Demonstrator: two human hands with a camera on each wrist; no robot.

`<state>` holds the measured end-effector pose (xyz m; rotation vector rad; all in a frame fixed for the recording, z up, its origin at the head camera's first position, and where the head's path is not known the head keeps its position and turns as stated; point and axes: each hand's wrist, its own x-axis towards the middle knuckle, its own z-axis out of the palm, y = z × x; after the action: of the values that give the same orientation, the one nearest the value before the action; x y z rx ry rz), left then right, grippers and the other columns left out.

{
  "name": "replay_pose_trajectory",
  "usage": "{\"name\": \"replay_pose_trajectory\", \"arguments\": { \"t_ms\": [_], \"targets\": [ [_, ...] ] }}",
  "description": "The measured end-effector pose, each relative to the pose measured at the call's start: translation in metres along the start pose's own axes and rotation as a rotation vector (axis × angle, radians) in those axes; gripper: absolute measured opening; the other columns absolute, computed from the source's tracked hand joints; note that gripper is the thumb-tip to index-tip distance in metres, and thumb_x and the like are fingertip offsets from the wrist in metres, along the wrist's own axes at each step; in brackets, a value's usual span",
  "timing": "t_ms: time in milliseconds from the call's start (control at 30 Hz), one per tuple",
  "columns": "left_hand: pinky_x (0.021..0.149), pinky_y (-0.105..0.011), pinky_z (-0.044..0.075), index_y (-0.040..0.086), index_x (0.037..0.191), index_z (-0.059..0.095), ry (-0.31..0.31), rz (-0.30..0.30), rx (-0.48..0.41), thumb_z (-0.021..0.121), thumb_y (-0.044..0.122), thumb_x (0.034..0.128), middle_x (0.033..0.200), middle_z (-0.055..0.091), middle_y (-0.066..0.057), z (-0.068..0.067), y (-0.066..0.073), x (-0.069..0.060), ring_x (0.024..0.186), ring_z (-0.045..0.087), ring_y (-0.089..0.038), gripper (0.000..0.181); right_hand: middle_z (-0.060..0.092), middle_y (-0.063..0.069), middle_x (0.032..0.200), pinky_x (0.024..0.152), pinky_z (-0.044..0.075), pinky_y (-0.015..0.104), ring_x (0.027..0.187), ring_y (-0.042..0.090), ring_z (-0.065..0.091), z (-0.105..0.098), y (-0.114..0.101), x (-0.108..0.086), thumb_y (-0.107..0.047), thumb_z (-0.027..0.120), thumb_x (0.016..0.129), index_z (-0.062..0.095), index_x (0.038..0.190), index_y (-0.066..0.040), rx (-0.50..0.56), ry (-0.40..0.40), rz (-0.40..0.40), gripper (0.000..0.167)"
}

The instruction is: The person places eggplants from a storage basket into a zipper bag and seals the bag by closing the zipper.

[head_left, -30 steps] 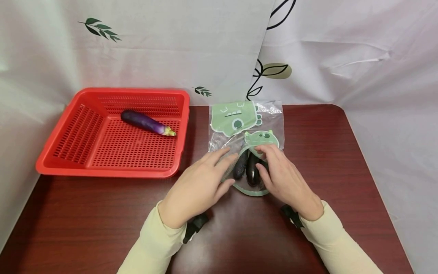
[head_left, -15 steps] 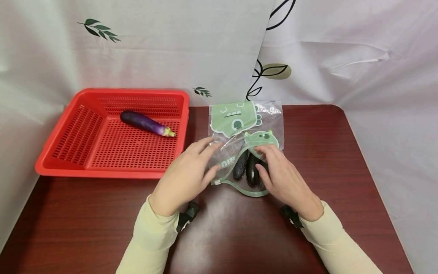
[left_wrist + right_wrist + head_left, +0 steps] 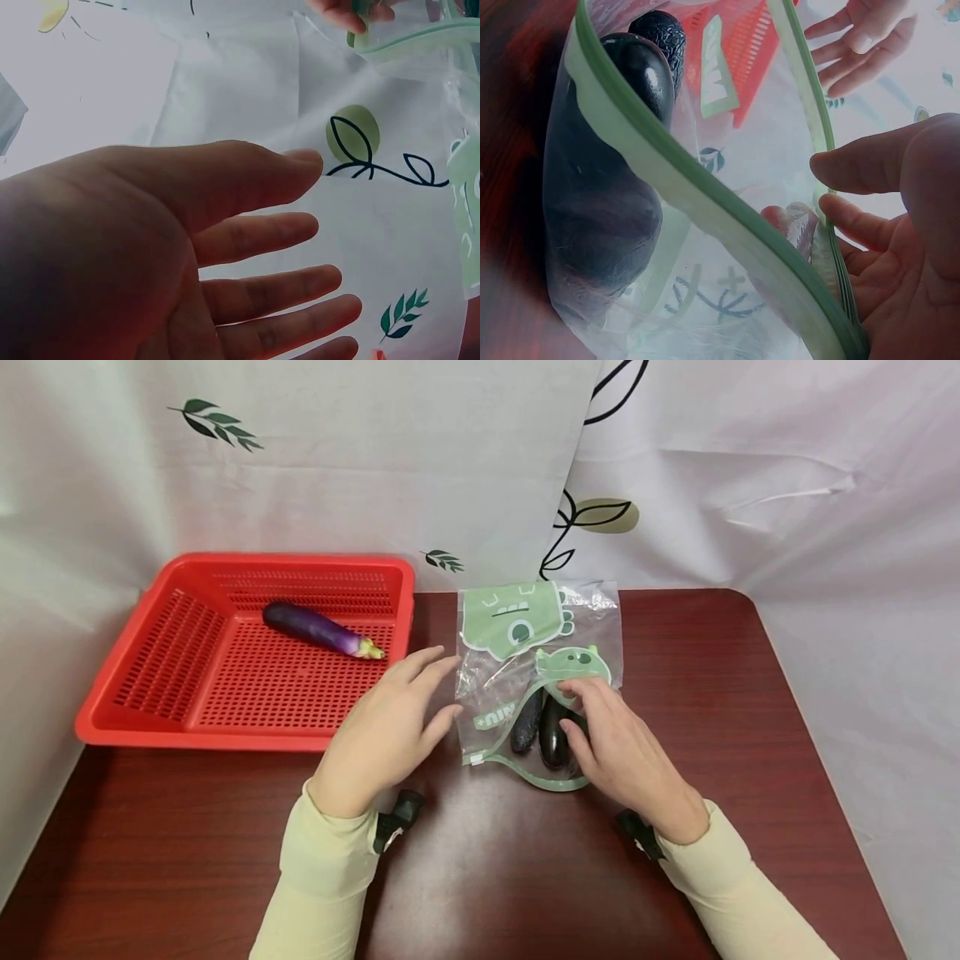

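Observation:
A clear zip bag (image 3: 491, 681) with green cartoon print lies on the table, its green-edged mouth spread toward me. Inside are a glossy dark vegetable (image 3: 553, 735) and a bumpy dark one (image 3: 527, 727); the right wrist view also shows a larger dark shape (image 3: 600, 202) behind the plastic. My right hand (image 3: 630, 752) pinches the bag's green rim (image 3: 821, 150) between thumb and fingers, holding the mouth apart. My left hand (image 3: 378, 727) hovers between basket and bag, fingers extended, holding nothing. A purple eggplant (image 3: 315, 628) lies in the red basket (image 3: 225, 741).
The basket stands at the left of the dark wooden table (image 3: 735, 710), its right rim close to my left hand. A white patterned cloth (image 3: 337, 468) hangs behind the table and along its sides.
My left hand has moved left, away from the bag toward the basket, uncovering the bag's left corner and its slider. The right hand and the bag have stayed in place.

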<state>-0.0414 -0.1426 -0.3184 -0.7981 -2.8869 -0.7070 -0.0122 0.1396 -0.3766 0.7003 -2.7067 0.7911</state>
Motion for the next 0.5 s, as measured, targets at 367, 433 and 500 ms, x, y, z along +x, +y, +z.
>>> {"name": "replay_pose_trajectory", "arguments": {
  "t_ms": [367, 433, 500],
  "targets": [
    [0.110, -0.051, 0.038, 0.004, 0.144, 0.053, -0.022, -0.090, -0.003, 0.067, 0.023, 0.0960, 0.148, 0.047, -0.020, -0.007, -0.015, -0.001, 0.137, 0.045, -0.036, 0.053, 0.055, 0.012, 0.122, 0.087, 0.050, 0.039, 0.106, 0.024, 0.056, 0.002, 0.000, 0.000, -0.005, 0.065, 0.094, 0.050, 0.133, 0.000, 0.000, -0.006, 0.007, 0.042],
    [0.111, -0.052, 0.038, 0.004, 0.144, 0.052, -0.023, -0.101, -0.003, 0.066, 0.023, 0.0965, 0.148, 0.047, -0.021, -0.009, -0.018, -0.001, 0.137, 0.044, -0.037, 0.053, 0.055, 0.012, 0.122, 0.087, 0.050, 0.039, 0.106, 0.023, 0.056, 0.002, 0.000, 0.000, -0.005, 0.064, 0.094, 0.050, 0.134, 0.000, 0.000, -0.009, 0.011, 0.042],
    [0.111, -0.052, 0.037, 0.003, 0.144, 0.052, -0.026, -0.110, -0.003, 0.066, 0.022, 0.0966, 0.148, 0.047, -0.021, -0.010, -0.021, -0.002, 0.137, 0.044, -0.037, 0.053, 0.055, 0.011, 0.122, 0.086, 0.050, 0.039, 0.106, 0.023, 0.056, 0.001, 0.000, 0.000, -0.005, 0.064, 0.095, 0.050, 0.135, 0.000, -0.001, -0.015, 0.019, 0.043]
  ]
}}
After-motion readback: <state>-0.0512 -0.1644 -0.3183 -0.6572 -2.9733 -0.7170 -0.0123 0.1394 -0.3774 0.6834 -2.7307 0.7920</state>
